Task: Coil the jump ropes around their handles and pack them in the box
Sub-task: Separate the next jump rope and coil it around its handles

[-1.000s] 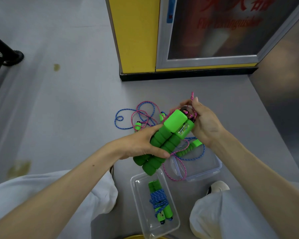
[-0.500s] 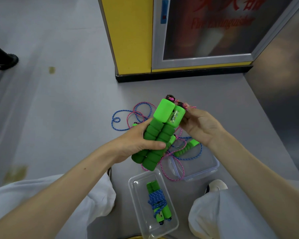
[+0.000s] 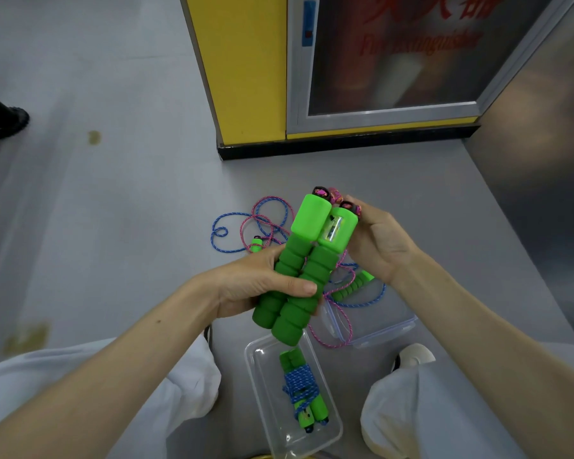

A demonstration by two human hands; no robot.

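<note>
Grey floor (image 3: pixel 113 226) runs up to a yellow cabinet (image 3: pixel 246 77) with a glazed door bearing red lettering. The person sits low over it, knees in white trousers (image 3: pixel 444 409) and a white shoe (image 3: pixel 411 356) at the bottom right.

The left hand (image 3: pixel 256 283) grips two green handles (image 3: pixel 305 260) side by side, fingers wrapped behind the ribbed foam and thumb pressed across the front. The pair is tilted, square heads up and away, above the floor and the boxes. The right hand (image 3: pixel 378 246) curls against the heads from the right, its fingertips pinching the bunched pink rope (image 3: pixel 348 327) at the black caps. The rest of that rope hangs down behind the handles and loops over the second box.

Below the handles, between the knees, a clear box (image 3: pixel 265 385) stands open. It holds one coiled rope (image 3: pixel 300 389): two green handles bound together with blue cord, lying lengthwise.

To its right is a second box (image 3: pixel 388 323), clear with a blue-lined rim; whether it is a box or a lid I cannot tell. A loose handle (image 3: pixel 352 288) lies across it with blue rope (image 3: pixel 219 233) trailing from it. More of that blue rope lies tangled with pink on the floor beyond the left hand, beside a small green end piece (image 3: pixel 256 245).
</note>
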